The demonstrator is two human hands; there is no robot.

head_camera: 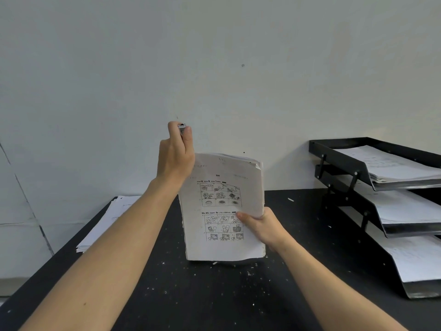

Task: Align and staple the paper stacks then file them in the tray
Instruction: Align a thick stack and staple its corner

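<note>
A stack of white printed sheets (222,206) with cartoon panels stands upright on its bottom edge on the black table (214,295). My right hand (261,225) grips the stack's right edge about halfway down. My left hand (176,154) is raised at the stack's upper left corner, fingers closed around a small metal stapler (181,127), of which only the tip shows above the fingers. The stack's top left corner is hidden behind that hand.
A black three-tier tray rack (343,161) stands at the right, each tier holding papers. Another pile of loose white sheets (107,223) lies at the table's left edge. A pale wall rises behind. Small white paper specks litter the tabletop.
</note>
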